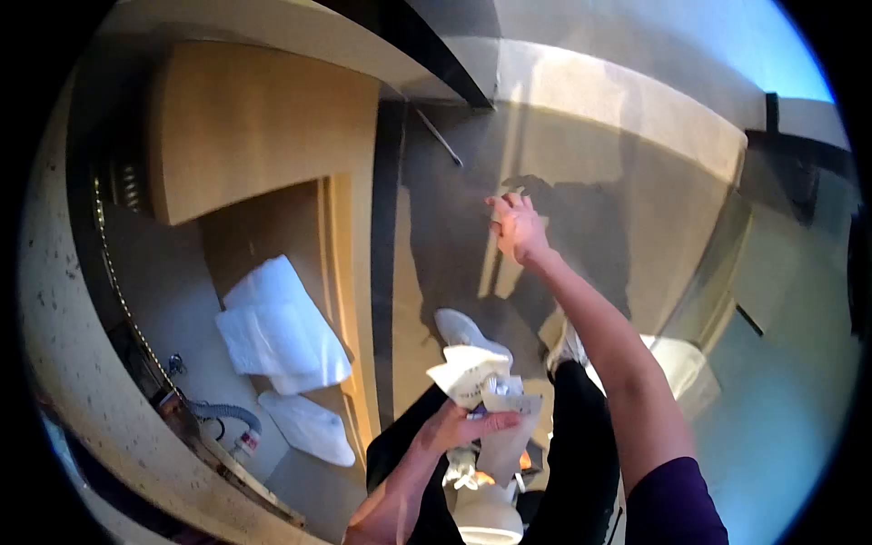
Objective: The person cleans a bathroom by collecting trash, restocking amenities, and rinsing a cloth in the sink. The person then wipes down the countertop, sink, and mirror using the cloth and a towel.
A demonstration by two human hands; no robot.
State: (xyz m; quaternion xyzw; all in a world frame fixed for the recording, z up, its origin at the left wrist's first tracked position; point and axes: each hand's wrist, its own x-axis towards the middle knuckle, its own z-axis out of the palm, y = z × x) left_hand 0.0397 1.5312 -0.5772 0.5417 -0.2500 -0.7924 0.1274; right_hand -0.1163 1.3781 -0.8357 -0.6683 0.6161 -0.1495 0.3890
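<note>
The left hand (445, 431) pinches the papers (510, 447) with its thumb across the front, probably to keep them bunched together in front of the legs. The right hand (520, 227) reaches over the floor (454, 227), fingers parted and loosely curled, apparently around nothing. Off to the left, white bundles (283, 331) lie in the cabinet (263, 127), seemingly stowed out of the way.

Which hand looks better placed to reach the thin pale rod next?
The right hand, probably: it is stretched forward and appears closer to the thin pale rod, though whether it pinches anything small is unclear. The left hand is farther back and occupied, holding white packets.
</note>
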